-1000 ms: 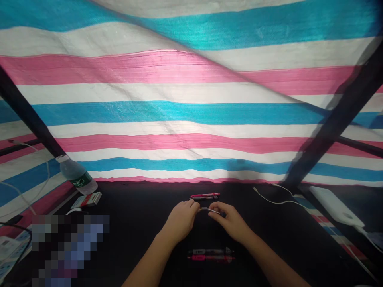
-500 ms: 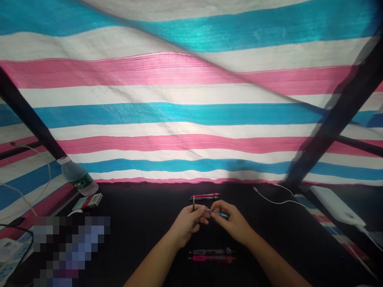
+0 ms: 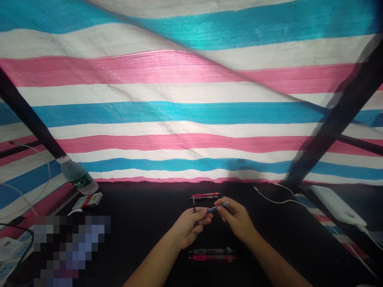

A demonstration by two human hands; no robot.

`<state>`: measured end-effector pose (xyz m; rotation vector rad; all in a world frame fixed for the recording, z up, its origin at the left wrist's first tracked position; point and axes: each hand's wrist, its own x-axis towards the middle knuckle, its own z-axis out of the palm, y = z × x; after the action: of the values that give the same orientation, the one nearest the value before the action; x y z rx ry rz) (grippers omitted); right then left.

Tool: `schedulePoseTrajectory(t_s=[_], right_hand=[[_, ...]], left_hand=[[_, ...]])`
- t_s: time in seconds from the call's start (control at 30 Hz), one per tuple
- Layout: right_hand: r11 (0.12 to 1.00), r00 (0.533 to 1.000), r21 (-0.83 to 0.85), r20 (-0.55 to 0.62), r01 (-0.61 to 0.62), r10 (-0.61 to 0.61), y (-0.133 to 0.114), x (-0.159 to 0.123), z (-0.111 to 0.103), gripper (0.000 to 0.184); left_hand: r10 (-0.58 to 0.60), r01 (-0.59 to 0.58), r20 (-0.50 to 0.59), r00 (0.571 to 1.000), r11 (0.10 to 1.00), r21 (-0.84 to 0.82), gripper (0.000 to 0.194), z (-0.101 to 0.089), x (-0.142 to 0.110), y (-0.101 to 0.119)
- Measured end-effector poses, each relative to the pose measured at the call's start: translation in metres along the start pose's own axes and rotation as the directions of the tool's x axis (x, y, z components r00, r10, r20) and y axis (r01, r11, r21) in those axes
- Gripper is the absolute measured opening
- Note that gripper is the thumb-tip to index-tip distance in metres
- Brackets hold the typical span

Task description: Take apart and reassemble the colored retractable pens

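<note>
Newly raised, the blue tube (image 3: 212,209) is pinched lower-centre by left hand (image 3: 188,226) and right hand (image 3: 236,218); the rod (image 3: 194,203), perhaps loosely gripped, could be dropped.

The sheet (image 3: 179,113) across the top is striped blue, pink and white; below centre, a pen piece (image 3: 212,209) is tinted blue.

Bright Cloth, Dark Table

Light glows through the striped sheet (image 3: 179,93) at 12 o'clock. The table (image 3: 134,223) at 6 looks very dim. I see a dark shadow (image 3: 311,139) near 3, and chunky squares (image 3: 68,247) hide a patch at 8.
</note>
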<state>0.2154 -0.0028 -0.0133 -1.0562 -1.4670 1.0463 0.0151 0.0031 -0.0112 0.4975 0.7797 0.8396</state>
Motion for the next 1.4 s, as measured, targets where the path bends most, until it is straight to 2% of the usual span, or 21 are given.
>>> schedulePoseTrajectory(t_s=[0.2,0.27,0.33,0.43,0.53,0.67,0.77,0.87,0.93,1.07,1.2,1.4], right_hand=[[0.99,0.989,0.087,-0.104,0.115,-0.106,-0.002,0.005,-0.001,0.029],[0.978,0.982,0.164,-0.157,0.132,-0.106,-0.001,0.007,-0.001,0.028],[0.975,0.986,0.193,-0.148,0.109,-0.081,0.001,0.008,0.0,0.026],[0.997,0.996,0.013,-0.04,0.08,-0.079,0.001,0.006,0.002,0.021],[0.97,0.993,-0.21,0.055,0.118,-0.109,-0.002,0.002,0.004,0.021],[0.957,0.992,-0.269,0.088,0.109,-0.088,-0.008,0.001,0.008,0.024],[0.985,0.999,-0.174,0.053,0.007,0.002,-0.006,0.002,0.01,0.029],[0.991,0.991,0.03,0.034,-0.128,0.127,-0.002,0.004,0.012,0.04],[0.955,0.975,0.197,0.036,-0.224,0.221,0.0,0.006,0.014,0.046],[0.816,0.929,0.449,0.11,-0.364,0.353,0.0,0.008,0.015,0.045],[0.739,0.903,0.529,0.153,-0.418,0.401,-0.004,0.009,0.012,0.042],[0.754,0.915,0.523,0.157,-0.396,0.371,-0.001,0.008,0.012,0.041]], left_hand=[[0.054,-0.054,0.006,0.998,0.999,0.002,0.025,0.0,0.001,0.001],[0.121,-0.121,-0.001,0.993,0.991,0.061,0.031,0.001,0.001,0.001],[0.216,-0.214,0.007,0.976,0.963,0.165,0.034,0.002,0.0,0.0],[0.33,-0.322,0.037,0.943,0.885,0.336,0.038,0.003,-0.001,0.0],[0.382,-0.363,0.05,0.923,0.818,0.446,0.041,0.003,-0.002,-0.001],[0.424,-0.384,0.048,0.905,0.762,0.521,0.04,0.001,-0.001,-0.002],[0.448,-0.394,0.024,0.894,0.759,0.518,0.041,0.0,0.0,-0.002],[0.439,-0.396,-0.002,0.899,0.813,0.428,0.043,-0.001,0.003,0.0],[0.421,-0.392,-0.021,0.907,0.861,0.324,0.043,-0.002,0.004,0.001],[0.368,-0.361,-0.042,0.929,0.924,0.125,0.041,-0.001,0.004,0.005],[0.301,-0.301,-0.057,0.952,0.954,0.01,0.038,-0.001,0.002,0.007],[0.308,-0.305,-0.062,0.949,0.951,0.057,0.039,-0.001,0.002,0.007]])
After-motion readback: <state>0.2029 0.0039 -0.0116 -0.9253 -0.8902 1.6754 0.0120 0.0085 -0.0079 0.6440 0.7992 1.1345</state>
